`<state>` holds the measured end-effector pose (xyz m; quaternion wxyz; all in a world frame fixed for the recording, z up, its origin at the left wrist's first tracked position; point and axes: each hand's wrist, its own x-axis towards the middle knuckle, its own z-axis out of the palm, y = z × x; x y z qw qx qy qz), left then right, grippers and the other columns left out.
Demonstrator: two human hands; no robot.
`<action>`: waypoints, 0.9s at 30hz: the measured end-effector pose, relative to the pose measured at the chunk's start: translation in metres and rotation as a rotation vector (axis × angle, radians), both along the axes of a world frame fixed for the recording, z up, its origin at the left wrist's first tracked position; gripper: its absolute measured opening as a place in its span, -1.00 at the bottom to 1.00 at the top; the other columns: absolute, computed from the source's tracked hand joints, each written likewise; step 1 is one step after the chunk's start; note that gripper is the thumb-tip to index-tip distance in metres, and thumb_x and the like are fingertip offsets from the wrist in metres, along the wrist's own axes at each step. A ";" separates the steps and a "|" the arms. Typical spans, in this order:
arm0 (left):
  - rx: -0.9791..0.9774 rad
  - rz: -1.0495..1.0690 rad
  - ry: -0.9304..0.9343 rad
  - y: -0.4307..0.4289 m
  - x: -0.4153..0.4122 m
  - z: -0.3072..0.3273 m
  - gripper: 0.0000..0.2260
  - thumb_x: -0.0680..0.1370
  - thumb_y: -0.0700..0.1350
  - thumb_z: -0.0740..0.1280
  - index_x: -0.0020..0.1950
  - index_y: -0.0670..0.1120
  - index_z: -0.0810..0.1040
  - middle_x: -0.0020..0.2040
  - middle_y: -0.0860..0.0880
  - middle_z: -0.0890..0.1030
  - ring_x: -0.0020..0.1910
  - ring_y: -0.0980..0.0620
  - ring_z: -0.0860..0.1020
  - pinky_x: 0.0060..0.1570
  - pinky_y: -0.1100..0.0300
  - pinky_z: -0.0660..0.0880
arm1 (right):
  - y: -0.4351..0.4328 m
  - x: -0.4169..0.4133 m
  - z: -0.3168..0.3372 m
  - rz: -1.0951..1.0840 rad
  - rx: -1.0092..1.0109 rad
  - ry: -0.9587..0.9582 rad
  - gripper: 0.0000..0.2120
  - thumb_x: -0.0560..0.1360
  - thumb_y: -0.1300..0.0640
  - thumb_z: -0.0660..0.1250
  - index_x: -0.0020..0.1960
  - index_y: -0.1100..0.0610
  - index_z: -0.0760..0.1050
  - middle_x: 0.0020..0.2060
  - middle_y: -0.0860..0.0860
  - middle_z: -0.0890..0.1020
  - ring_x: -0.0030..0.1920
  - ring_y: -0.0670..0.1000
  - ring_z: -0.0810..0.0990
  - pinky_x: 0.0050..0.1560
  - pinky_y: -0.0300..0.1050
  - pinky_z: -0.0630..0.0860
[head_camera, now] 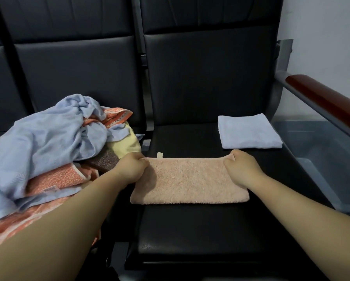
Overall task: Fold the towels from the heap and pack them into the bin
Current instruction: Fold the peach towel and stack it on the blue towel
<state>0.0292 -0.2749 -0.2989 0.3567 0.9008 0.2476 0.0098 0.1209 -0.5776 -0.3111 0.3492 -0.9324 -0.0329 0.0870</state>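
Note:
A peach towel (190, 181) lies folded into a long strip on the black seat (190, 230). My left hand (132, 169) pinches its far left corner. My right hand (241, 167) pinches its far right corner. A light blue towel (249, 131), folded flat, lies on the same seat at the back right. The heap of unfolded towels (48, 147), blue, orange-patterned, yellow and brown, sits on the seat to the left. The grey plastic bin (320, 151) stands to the right of the chair, below the armrest.
The black backrests (206, 78) rise behind the seats. A dark red armrest (324, 98) on a grey metal frame runs between the seat and the bin. A white wall (332, 37) stands at the far right.

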 end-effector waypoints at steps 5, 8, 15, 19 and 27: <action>0.065 0.024 0.040 0.003 0.009 -0.011 -0.84 0.67 -0.08 0.22 0.01 -0.06 0.57 -0.12 0.00 0.57 -0.04 -0.03 0.53 -0.10 0.14 0.37 | 0.004 0.008 -0.007 0.013 -0.086 -0.038 -0.83 0.66 0.10 0.14 -0.09 0.12 0.38 -0.10 0.01 0.53 -0.19 -0.02 0.50 -0.32 -0.09 0.35; 0.090 0.029 0.043 0.006 0.014 -0.017 -0.84 0.66 -0.08 0.22 -0.03 -0.06 0.55 -0.16 0.01 0.55 -0.04 -0.05 0.51 -0.08 0.14 0.34 | 0.005 0.014 -0.012 0.015 -0.128 -0.042 -0.84 0.69 0.06 0.13 0.02 0.13 0.35 -0.01 -0.01 0.50 -0.11 0.01 0.53 -0.24 -0.06 0.41; 0.283 -0.044 0.084 -0.004 0.019 -0.020 -0.81 0.70 -0.13 0.13 -0.05 -0.15 0.44 -0.12 -0.15 0.53 -0.09 -0.15 0.51 -0.16 0.14 0.30 | 0.005 0.023 -0.018 -0.050 -0.088 -0.018 -0.79 0.67 0.02 0.20 0.08 0.16 0.48 0.01 0.04 0.58 -0.12 0.04 0.56 -0.27 -0.07 0.42; 0.231 0.041 0.051 -0.007 0.017 -0.022 -0.85 0.66 -0.10 0.18 0.03 -0.18 0.44 -0.04 -0.18 0.59 -0.07 -0.14 0.54 -0.15 0.11 0.31 | 0.001 0.020 -0.017 -0.098 0.022 -0.017 -0.77 0.64 -0.02 0.28 0.11 0.15 0.52 0.02 0.05 0.62 -0.17 -0.03 0.53 -0.30 -0.12 0.39; 0.404 0.017 0.021 -0.041 0.004 -0.010 -0.60 0.59 0.12 0.28 0.34 -0.05 0.37 0.30 -0.14 0.35 0.28 -0.21 0.38 0.24 -0.10 0.43 | -0.007 -0.002 0.000 0.058 -0.269 -0.292 -0.52 0.59 -0.10 0.37 0.40 0.06 0.32 0.26 0.05 0.50 0.22 0.11 0.51 0.11 0.05 0.55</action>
